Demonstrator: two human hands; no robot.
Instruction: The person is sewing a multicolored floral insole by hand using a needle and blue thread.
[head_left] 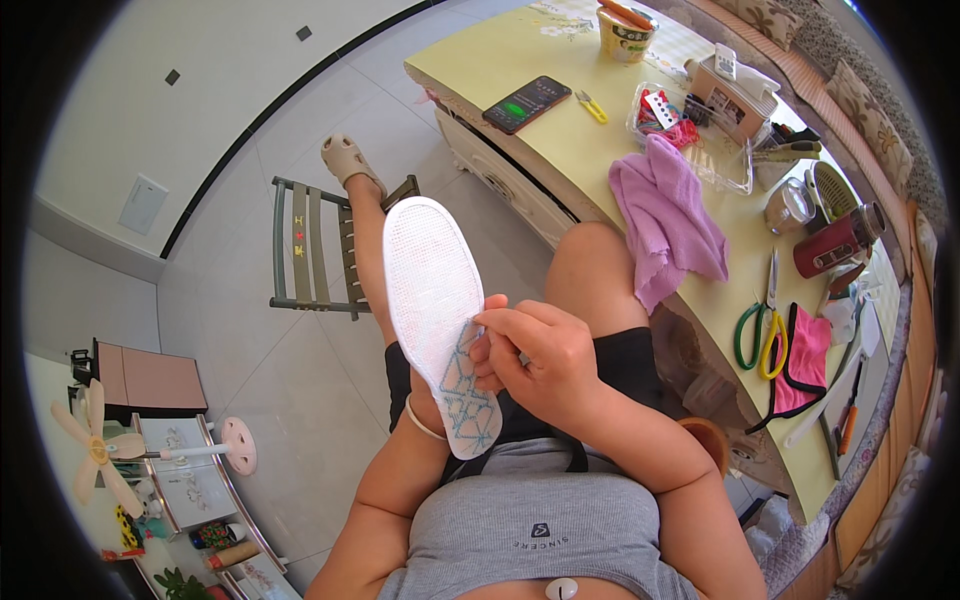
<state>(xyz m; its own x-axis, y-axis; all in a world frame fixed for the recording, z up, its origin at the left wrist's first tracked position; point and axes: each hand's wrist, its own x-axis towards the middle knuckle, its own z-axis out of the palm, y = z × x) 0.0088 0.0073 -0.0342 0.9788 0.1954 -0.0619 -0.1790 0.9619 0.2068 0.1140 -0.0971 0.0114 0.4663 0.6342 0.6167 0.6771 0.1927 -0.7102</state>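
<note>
A white shoe insole (430,265) with a mesh-like face is held up over my lap, toe end away from me. Blue-green stitched lines form a diamond pattern on its heel half. My left hand (425,400) supports it from behind, mostly hidden by the insole, with a pale bangle at the wrist. At the insole's right edge, beside the stitching, my right hand (540,350) is closed, thumb and forefinger pinched together. Whatever is between those fingertips is too small to make out.
On the table at right lie a purple cloth (668,215), scissors (765,320), a phone (527,104), yellow snips (592,106), a plastic box of threads (665,120) and a dark red flask (838,242). My foot rests on a folding stool (318,245). A fan (100,448) stands lower left.
</note>
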